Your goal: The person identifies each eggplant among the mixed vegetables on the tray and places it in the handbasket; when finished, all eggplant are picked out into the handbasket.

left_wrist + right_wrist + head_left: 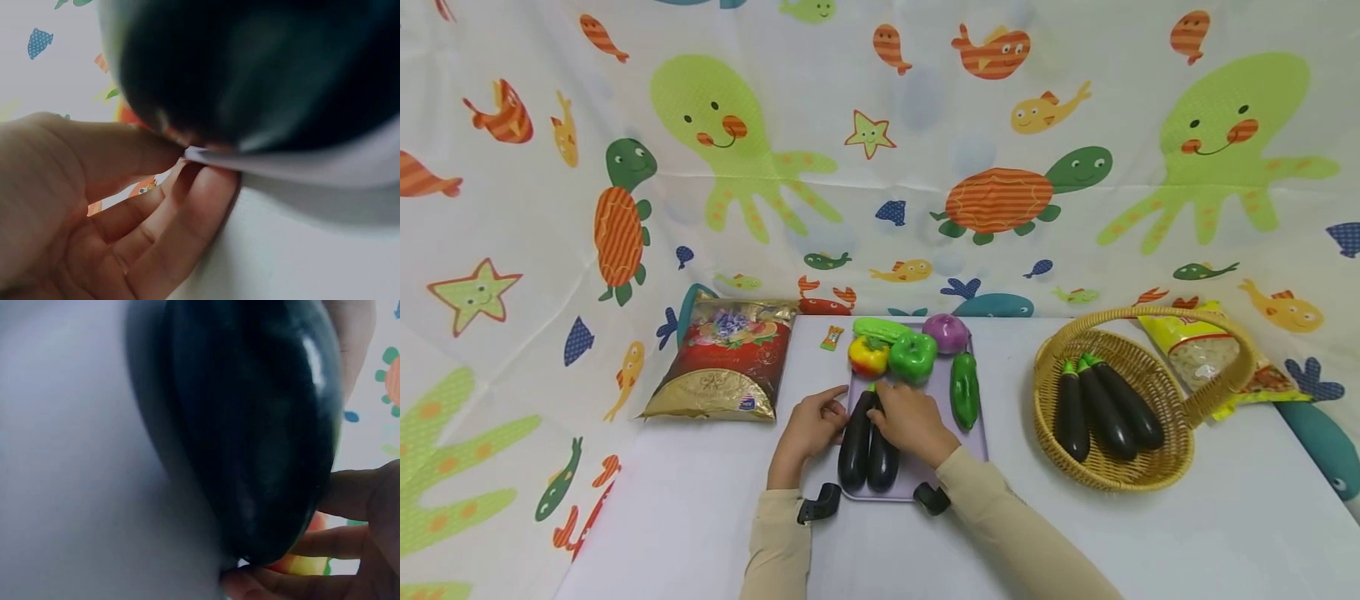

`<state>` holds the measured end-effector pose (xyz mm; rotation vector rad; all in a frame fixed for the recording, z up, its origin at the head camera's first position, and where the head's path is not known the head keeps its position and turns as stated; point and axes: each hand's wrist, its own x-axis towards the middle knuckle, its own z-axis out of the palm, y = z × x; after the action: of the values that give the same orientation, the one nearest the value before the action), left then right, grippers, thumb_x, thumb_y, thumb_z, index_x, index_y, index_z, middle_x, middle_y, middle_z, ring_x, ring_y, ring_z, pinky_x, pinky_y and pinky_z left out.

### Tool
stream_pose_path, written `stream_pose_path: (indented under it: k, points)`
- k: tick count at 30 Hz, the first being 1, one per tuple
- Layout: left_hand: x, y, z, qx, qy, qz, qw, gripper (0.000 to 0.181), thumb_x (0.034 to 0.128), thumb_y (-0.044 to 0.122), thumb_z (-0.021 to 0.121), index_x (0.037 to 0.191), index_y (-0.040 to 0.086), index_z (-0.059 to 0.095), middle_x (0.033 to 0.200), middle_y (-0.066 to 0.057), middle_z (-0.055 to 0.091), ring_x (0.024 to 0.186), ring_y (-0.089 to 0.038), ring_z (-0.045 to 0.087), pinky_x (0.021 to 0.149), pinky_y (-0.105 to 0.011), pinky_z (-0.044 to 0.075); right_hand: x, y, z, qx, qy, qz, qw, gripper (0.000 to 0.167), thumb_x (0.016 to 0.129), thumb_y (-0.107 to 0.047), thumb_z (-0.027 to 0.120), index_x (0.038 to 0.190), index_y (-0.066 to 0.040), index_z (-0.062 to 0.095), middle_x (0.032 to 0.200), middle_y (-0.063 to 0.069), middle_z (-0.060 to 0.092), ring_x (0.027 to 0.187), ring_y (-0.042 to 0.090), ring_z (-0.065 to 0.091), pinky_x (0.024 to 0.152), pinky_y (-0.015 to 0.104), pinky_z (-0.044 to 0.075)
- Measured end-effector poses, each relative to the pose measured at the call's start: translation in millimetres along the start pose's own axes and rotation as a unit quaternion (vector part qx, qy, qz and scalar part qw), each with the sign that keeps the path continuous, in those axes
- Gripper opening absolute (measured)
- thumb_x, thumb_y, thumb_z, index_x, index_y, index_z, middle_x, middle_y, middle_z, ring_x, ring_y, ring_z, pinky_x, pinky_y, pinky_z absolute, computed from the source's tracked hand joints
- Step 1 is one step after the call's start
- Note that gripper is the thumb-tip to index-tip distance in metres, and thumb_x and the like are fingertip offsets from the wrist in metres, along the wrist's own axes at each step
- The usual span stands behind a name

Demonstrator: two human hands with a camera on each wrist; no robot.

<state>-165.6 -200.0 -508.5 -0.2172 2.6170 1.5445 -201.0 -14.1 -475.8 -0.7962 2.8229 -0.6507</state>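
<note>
Two dark eggplants lie side by side at the near left of a lilac tray (917,483). The fingers of my right hand (913,419) hold the right eggplant (883,462) near its stem end; its dark body fills much of the right wrist view. At the tray's left rim, my left hand (811,427) pinches the thin edge between thumb and fingers, as the left wrist view shows. The left eggplant (854,454) lies just beside that hand. Farther back on the tray are a yellow-red pepper (868,357), a green bell pepper (913,358) and a purple onion (947,333).
A long green vegetable (880,328) and a green chili-like pepper (965,392) also lie on the tray. Right of it stands a handled wicker basket (1052,446) with three eggplants, a yellow bag (1202,350) behind. A red-gold bag (730,358) and small wrapped candy (832,337) lie left.
</note>
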Motion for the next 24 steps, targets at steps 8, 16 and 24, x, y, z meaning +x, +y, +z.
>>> stream_pose_path:
  k: [8,16,24]
  points:
    - [1.3,0.5,1.3,-0.005,-0.001,-0.005,1.0,0.052,0.0885,-0.009,0.062,0.14,-0.001,0.059,0.092,-0.014,0.065,0.061,-0.013,0.061,0.056,-0.03,0.057,-0.4,6,3,0.036,0.029,0.014,0.9988,0.027,0.092,-0.027,0.077,0.103,-0.007,0.063,0.082,0.007,0.06,0.067,0.024,0.057,0.056,0.039,0.048]
    - [0.3,-0.9,1.1,-0.002,0.001,-0.01,0.9999,0.052,0.0888,-0.009,0.062,0.14,-0.001,0.06,0.093,-0.015,0.065,0.063,-0.013,0.061,0.057,-0.03,0.058,-1.4,11,5,0.098,0.045,0.036,0.9935,0.026,0.089,-0.021,0.079,0.093,-0.007,0.057,0.074,0.004,0.054,0.063,0.024,0.054,0.055,0.036,0.044]
    - [0.2,1.4,1.6,-0.007,0.002,-0.01,0.9999,0.051,0.0898,-0.009,0.062,0.14,-0.001,0.059,0.093,-0.016,0.064,0.065,-0.013,0.061,0.057,-0.03,0.058,-3.2,21,1,0.236,-0.004,0.093,0.9673,0.028,0.09,-0.015,0.074,0.112,-0.001,0.063,0.09,0.011,0.066,0.077,0.022,0.06,0.065,0.034,0.053]
